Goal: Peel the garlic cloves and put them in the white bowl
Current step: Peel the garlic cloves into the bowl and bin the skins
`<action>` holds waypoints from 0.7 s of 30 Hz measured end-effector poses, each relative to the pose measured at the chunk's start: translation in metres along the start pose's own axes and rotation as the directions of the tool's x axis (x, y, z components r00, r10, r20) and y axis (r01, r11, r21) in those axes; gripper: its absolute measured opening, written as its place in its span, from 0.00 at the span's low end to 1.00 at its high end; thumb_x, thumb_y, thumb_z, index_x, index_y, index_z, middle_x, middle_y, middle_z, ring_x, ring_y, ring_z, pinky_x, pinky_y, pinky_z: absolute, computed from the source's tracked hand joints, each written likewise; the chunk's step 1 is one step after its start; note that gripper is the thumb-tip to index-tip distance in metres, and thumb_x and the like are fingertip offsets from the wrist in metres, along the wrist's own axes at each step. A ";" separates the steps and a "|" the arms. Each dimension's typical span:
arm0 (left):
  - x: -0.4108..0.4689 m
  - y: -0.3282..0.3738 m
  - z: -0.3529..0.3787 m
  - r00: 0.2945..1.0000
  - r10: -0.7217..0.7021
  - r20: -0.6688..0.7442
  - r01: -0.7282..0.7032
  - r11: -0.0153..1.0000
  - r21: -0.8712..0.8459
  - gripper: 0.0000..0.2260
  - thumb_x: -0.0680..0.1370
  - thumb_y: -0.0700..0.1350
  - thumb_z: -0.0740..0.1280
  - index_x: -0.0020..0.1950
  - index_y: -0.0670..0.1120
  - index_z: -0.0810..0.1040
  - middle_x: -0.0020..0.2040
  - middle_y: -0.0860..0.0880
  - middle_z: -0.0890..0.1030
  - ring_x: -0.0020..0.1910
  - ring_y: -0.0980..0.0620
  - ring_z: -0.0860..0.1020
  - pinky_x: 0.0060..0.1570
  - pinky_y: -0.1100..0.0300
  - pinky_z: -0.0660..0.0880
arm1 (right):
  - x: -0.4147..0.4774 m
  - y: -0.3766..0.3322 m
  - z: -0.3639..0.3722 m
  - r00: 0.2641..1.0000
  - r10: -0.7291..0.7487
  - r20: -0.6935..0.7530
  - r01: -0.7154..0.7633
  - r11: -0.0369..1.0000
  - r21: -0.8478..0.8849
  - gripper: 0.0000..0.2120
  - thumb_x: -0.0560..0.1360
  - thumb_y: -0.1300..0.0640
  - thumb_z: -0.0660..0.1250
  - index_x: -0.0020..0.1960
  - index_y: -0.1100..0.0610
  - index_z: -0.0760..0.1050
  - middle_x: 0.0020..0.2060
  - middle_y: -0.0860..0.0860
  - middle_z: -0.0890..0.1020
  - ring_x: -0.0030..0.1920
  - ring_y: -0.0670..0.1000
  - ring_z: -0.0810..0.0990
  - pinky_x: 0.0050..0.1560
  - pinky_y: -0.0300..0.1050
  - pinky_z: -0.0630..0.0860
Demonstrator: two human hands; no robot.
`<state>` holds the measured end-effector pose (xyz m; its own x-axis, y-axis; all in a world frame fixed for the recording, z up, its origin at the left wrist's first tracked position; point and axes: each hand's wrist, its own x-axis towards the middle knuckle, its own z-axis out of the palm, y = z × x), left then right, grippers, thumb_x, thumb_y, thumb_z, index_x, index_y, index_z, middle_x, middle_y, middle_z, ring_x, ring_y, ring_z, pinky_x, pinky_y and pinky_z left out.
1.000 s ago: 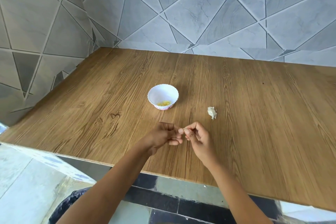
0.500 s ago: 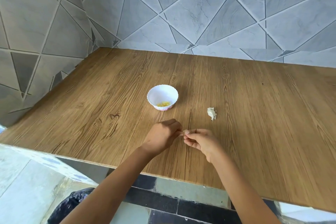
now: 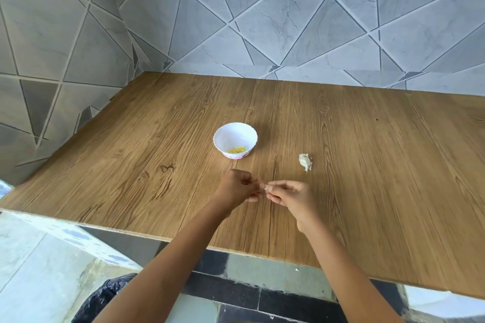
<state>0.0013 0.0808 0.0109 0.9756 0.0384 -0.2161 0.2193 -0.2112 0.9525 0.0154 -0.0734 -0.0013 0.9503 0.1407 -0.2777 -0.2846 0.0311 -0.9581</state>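
Head view: two hands work one garlic clove just in front of the white bowl.

The left hand (image 3: 237, 187) and right hand (image 3: 291, 195) meet fingertip to fingertip low over the tabletop (image 3: 367, 165), fingers curled, both pinching a small garlic clove (image 3: 265, 187) between them. Only a pale sliver of it shows, so how much skin is left on it cannot be told. Its long axis seems to run left-right, from one hand to the other. Both forearms reach in from the near edge, wrists angled inward. The white bowl (image 3: 233, 136) stands beyond the hands and slightly left, nearer the left hand, with yellowish peeled cloves (image 3: 237, 150) in its bottom. An unpeeled garlic piece (image 3: 305, 161) lies on the wood to the bowl's right, near the right hand. Judging by this, peeling is under way and the drop into the bowl is a short forward reach.
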 end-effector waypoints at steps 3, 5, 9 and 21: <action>0.003 -0.002 0.005 0.991 0.094 -0.100 -0.071 0.975 0.210 0.04 0.75 0.35 0.68 0.43 0.35 0.81 0.36 0.42 0.83 0.34 0.50 0.81 0.38 0.59 0.81 | -0.002 0.007 0.004 0.991 -0.121 -0.061 0.110 0.982 -0.152 0.03 0.72 0.66 0.71 0.43 0.60 0.81 0.34 0.55 0.84 0.34 0.48 0.83 0.39 0.38 0.80; 0.004 -0.006 0.010 0.952 0.273 -0.139 -0.189 0.881 0.434 0.04 0.74 0.37 0.69 0.41 0.37 0.82 0.34 0.45 0.83 0.35 0.50 0.81 0.40 0.56 0.79 | -0.002 0.009 0.006 0.982 -0.172 -0.072 0.148 0.955 -0.258 0.05 0.72 0.66 0.70 0.39 0.59 0.81 0.32 0.55 0.84 0.34 0.51 0.83 0.40 0.43 0.81; 0.000 -0.014 0.014 0.845 0.530 -0.076 -0.387 0.702 0.597 0.03 0.74 0.38 0.69 0.43 0.41 0.82 0.36 0.48 0.83 0.34 0.51 0.81 0.36 0.58 0.77 | 0.002 0.007 0.005 0.978 -0.205 -0.050 0.175 0.922 -0.346 0.07 0.71 0.65 0.69 0.35 0.63 0.80 0.30 0.57 0.83 0.32 0.53 0.82 0.38 0.48 0.81; -0.009 -0.017 0.013 0.981 0.093 -0.171 -0.109 0.990 -0.087 0.03 0.75 0.36 0.70 0.45 0.36 0.81 0.37 0.44 0.83 0.36 0.53 0.82 0.37 0.61 0.79 | 0.003 0.009 0.006 0.980 -0.200 0.003 0.194 0.943 -0.272 0.06 0.73 0.65 0.69 0.37 0.64 0.79 0.28 0.52 0.80 0.27 0.45 0.79 0.28 0.35 0.75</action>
<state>-0.0110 0.0712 -0.0064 0.9790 0.1846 -0.0868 0.1116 -0.1288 0.9854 0.0147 -0.0664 -0.0101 0.9876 0.1349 -0.0798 -0.0499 -0.2123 -0.9759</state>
